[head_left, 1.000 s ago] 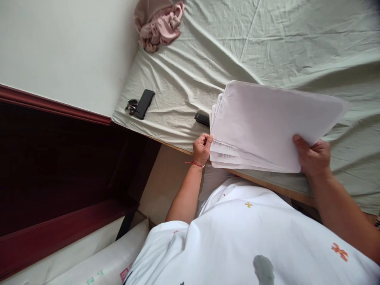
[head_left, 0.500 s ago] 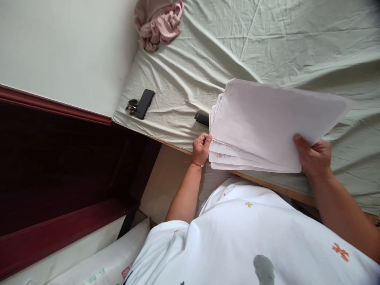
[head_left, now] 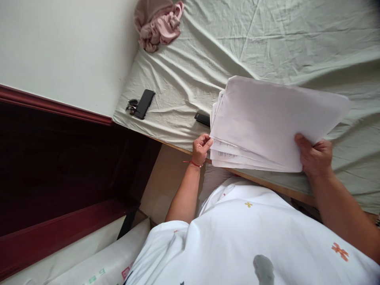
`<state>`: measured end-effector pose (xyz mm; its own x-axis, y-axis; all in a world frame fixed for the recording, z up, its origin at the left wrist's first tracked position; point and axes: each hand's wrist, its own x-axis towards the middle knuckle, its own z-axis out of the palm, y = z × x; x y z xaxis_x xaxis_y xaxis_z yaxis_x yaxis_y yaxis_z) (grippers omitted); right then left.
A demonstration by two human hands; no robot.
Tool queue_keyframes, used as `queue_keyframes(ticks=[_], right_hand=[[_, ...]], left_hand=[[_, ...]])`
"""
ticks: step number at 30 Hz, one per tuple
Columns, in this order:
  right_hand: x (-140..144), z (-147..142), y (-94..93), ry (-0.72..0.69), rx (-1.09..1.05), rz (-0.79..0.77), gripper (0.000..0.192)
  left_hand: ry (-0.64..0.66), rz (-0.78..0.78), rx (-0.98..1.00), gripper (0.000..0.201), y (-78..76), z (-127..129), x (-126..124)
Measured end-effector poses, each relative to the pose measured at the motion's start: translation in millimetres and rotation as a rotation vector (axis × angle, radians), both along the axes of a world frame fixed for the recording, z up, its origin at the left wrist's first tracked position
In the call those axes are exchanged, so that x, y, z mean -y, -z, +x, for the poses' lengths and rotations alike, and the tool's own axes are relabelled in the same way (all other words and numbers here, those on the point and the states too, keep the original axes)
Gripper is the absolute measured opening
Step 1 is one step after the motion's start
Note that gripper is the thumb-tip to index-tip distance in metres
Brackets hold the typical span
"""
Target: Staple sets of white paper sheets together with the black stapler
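A stack of papers (head_left: pixel 267 122) is held up over the near edge of a bed (head_left: pixel 267 43), slightly fanned so that the lower sheets step out below the blank top sheet and show lines of print along their left edges. The left hand (head_left: pixel 202 148) is at the stack's lower left corner, fingers curled and the fingertips pinching the corner of the sheets; a thin red string (head_left: pixel 193 163) circles that wrist. The right hand (head_left: pixel 314 156) grips the stack's lower right corner — the thumb lies on top of the paper, the other fingers are folded beneath it and mostly hidden. Both forearms reach forward from a white shirt (head_left: pixel 252 237) with small orange and yellow marks, which fills the bottom of the view. The bed is covered with a pale green sheet, heavily creased, and its wooden edge (head_left: pixel 267 186) runs diagonally just under the papers. A small dark object (head_left: pixel 202 118) lies on the sheet just beside the stack's left edge, near the left hand — what it is cannot be told. Farther left, near the corner of the bed, a black phone (head_left: pixel 144 103) lies with a small dark bundle (head_left: pixel 131 106) touching it. A crumpled pink cloth (head_left: pixel 158 25) sits at the far corner against the pale wall (head_left: pixel 65 51). Dark red wooden furniture (head_left: pixel 59 166) stands left of the bed.
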<state>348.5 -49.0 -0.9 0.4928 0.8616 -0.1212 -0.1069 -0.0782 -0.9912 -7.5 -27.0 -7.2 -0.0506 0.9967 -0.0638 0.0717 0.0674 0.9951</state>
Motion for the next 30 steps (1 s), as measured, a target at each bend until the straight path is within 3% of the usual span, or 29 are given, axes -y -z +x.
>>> queue_keyframes(ticks=[4, 19, 30], right_hand=[[-0.5, -0.2, 2.1, 0.011, -0.012, 0.014, 0.041], [-0.6, -0.5, 1.9, 0.004, 0.017, 0.011, 0.039], [-0.3, -0.6, 1.0, -0.006, -0.024, 0.011, 0.039]], left_hand=[[0.056, -0.022, 0.012, 0.040, -4.5, 2.2, 0.2], [-0.033, -0.013, -0.009, 0.042, 1.7, 0.9, -0.5], [-0.054, -0.022, 0.057, 0.027, 1.3, 2.5, -2.4]])
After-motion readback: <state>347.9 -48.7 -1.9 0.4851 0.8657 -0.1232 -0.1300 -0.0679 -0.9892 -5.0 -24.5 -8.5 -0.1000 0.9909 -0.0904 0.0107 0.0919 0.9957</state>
